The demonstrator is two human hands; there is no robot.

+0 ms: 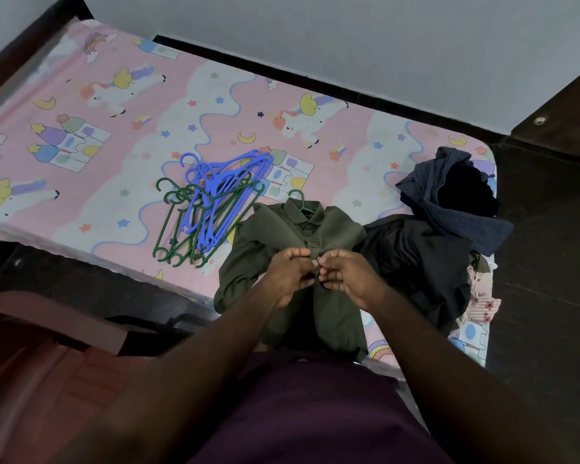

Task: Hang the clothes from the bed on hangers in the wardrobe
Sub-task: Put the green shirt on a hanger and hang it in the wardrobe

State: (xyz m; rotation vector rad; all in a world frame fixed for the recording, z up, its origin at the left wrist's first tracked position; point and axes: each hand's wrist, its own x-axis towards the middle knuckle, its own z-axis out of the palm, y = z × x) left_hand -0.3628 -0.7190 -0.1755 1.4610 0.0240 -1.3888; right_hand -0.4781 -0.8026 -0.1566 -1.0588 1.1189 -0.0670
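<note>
Currently on the buttoning step: olive shirt lies flat at the near edge of the bed, one green hanger already in its collar. Left hand and right hand both pinch the placket mid-chest. Next: finish the button, lift by the hook; wardrobe not in view. Spare hangers: blue and green, tangled, count unclear. Clothes heap: at least three garments.
</note>
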